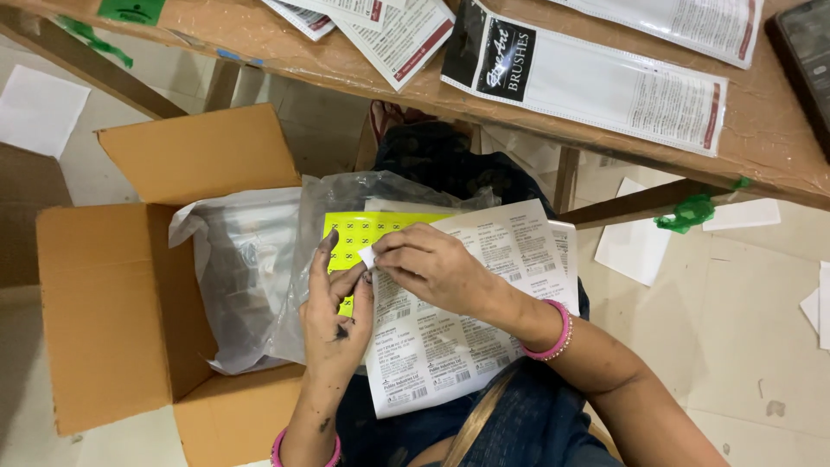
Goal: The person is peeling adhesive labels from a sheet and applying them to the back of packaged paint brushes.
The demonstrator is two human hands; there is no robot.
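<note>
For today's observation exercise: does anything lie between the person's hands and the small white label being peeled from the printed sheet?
Nothing visible does. The right hand pinches the small white label directly, and the left hand rests against the label sheet beside it.

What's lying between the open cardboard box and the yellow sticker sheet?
In the head view, crinkled clear plastic bags lie between the cardboard box and the yellow sticker sheet, spilling from the box toward the lap.

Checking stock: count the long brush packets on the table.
2: one long brush packet with a black header lies mid-table, another at the top edge. More may lie outside the frame.
</note>
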